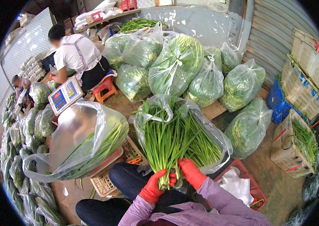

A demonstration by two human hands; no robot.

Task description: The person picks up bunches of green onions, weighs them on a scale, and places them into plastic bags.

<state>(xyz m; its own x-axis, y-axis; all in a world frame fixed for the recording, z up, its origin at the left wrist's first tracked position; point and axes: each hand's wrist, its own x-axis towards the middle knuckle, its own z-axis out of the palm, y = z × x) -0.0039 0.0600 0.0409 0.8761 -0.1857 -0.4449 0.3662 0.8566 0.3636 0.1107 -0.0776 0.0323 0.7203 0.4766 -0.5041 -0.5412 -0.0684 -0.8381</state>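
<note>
- Left hand [152,188] in a red glove, forearm in a purple sleeve rising from the lower edge, fingers wrapped tight around the cut base of a bundle of green chives [169,145].
- Right hand [191,172] also red-gloved, forearm angled in from the lower right, fingers closed on the same bundle just beside the left hand (thumb side toward the stalks).
- Bundle held upright over the lap, just above the dark trousers, stalks fanning upward and away into an open clear plastic bag [204,130].
- 1 bundle in hand; 2 gloved hands on it.
- 1 second clear bag [82,137] to the left, lying open on a plastic crate [106,182], a few long green stalks inside.
- 1 red crate [251,188] at the lower right holding crumpled white plastic.
- About 9 filled bags of greens [178,62] heaped behind (exact count hard to tell where they overlap).
- 1 weighing scale [65,94] at the left, with a blue and red display panel.
- 1 seated person in a white shirt [76,52] on a small orange stool [105,88], and part of another person further left.
- Many small packed bags [20,150] lying in rows along the floor at the left edge, too many to count.
- Stacked pale crates [306,75] at the right.
</note>
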